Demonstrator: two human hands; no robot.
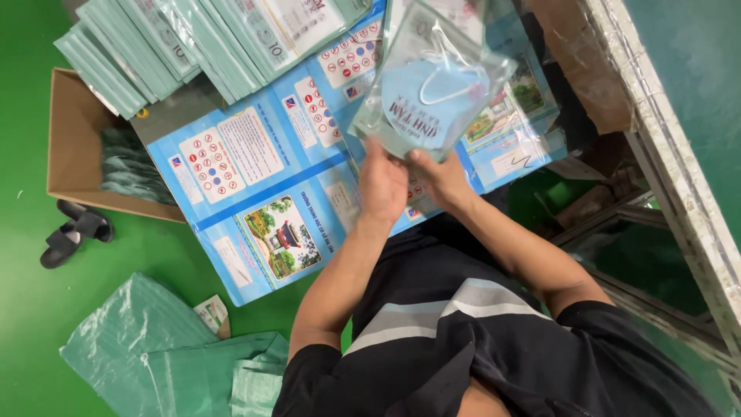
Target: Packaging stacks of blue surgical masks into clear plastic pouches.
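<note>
A clear plastic pouch (432,85) holding a light-blue face mask is gripped at its lower edge by the left hand (384,185) and right hand (441,176), fingers closed, above blue printed posters (255,177).

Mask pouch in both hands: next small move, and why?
Probably press the pouch's lower edge flat. Both the left hand and right hand pinch the clear mask pouch at its bottom edge, the pale blue mask sits fully inside, and finished packs lie stacked nearby.
</note>
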